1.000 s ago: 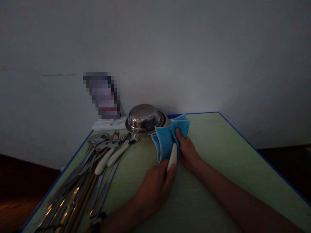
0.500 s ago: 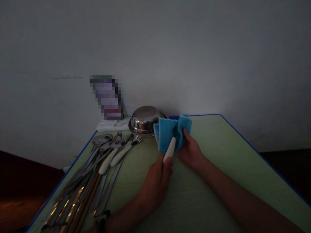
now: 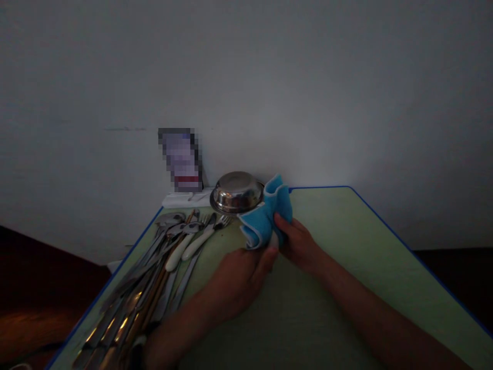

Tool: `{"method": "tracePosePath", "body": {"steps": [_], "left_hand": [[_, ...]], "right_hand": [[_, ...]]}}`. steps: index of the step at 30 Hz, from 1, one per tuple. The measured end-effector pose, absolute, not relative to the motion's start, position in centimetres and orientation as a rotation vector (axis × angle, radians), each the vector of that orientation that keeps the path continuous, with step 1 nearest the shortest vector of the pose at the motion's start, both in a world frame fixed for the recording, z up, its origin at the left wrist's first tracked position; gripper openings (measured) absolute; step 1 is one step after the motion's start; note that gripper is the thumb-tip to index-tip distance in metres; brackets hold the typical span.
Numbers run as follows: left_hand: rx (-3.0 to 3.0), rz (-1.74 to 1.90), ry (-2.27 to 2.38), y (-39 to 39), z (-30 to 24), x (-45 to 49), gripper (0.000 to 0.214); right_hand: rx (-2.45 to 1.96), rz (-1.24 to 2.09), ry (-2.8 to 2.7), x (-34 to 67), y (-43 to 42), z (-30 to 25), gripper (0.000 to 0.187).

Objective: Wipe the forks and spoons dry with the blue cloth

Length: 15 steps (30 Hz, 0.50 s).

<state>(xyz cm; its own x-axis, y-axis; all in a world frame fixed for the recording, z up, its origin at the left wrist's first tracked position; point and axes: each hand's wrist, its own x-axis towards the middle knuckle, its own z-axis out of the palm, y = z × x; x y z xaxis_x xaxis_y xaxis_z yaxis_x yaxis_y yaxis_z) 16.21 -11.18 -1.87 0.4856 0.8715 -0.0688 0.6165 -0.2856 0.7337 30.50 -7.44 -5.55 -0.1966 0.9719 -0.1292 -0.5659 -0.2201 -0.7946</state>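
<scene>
My right hand [image 3: 298, 244] grips a folded blue cloth [image 3: 265, 216] that is wrapped round a white-handled utensil [image 3: 273, 241]. Only a sliver of the white handle shows between the two hands. My left hand [image 3: 241, 277] closes on the near end of that handle, thumb against the cloth's lower edge. Both hands rest low over the green table [image 3: 346, 257], just in front of an upturned steel bowl [image 3: 236, 191].
Several pieces of cutlery [image 3: 154, 277], some with white handles, lie in a row along the table's left side. A white tray [image 3: 187, 198] and a blurred package [image 3: 181, 159] stand against the wall behind. The table has a blue edge.
The cloth has slid down over the white handle, hiding most of it. Both hands have shifted slightly left, towards the bowl.
</scene>
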Motion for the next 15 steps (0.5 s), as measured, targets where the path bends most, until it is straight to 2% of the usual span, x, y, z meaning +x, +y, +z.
{"method": "tracePosePath", "body": {"steps": [3, 7, 9, 15], "left_hand": [[1.982, 0.363, 1.218, -10.6, 2.9, 14.5, 0.049], [2.198, 0.686, 1.367, -8.9, 7.9, 13.8, 0.035], [2.347, 0.697, 1.445, -8.2, 9.0, 14.4, 0.031], [2.443, 0.688, 1.374, -8.0, 8.7, 16.2, 0.039]], "right_hand": [[-0.747, 1.659, -0.828, 31.8, -7.4, -4.0, 0.023], [-0.657, 1.754, -0.946, 33.0, -7.6, -2.4, 0.025], [-0.646, 1.794, -0.938, 33.3, -7.8, -2.1, 0.029], [-0.737, 1.718, -0.952, 33.3, -7.6, -2.4, 0.034]]}}
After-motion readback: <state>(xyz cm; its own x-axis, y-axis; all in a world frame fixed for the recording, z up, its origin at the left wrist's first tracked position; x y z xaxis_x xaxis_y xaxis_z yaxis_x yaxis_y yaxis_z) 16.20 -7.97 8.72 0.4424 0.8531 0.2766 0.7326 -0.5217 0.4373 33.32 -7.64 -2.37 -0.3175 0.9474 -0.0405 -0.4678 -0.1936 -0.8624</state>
